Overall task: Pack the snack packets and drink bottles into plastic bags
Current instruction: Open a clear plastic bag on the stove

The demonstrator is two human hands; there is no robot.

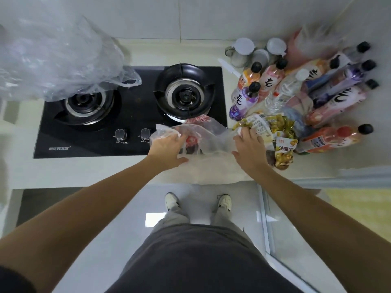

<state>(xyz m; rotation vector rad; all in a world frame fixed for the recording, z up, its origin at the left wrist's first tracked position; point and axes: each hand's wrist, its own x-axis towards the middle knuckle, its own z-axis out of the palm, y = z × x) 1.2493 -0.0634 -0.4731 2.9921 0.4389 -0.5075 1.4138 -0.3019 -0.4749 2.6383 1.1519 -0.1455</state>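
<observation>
A clear plastic bag [203,136] lies on the white counter [88,168], at the front edge, overlapping the right front corner of the black stove [131,115]. A red packet [191,141] shows through its film. The left hand [167,149] grips the bag's left rim, fingers curled into the plastic. The right hand [250,149] is closed over a yellow snack packet [262,125] at the bag's right side, fingers bent on the wrapper (whether it also holds the bag's rim cannot be told). A second yellow packet [284,152] lies just right of that hand.

Behind and to the right, drink bottles [273,81] with black caps lie crowded together on the counter, with a clear water bottle [285,89] among them and one red bottle [336,136] lying nearest the front. White-lidded jars [245,47] stand against the back wall. A large crumpled bag [53,60] covers the stove's left burner; the right burner [184,94] is bare.
</observation>
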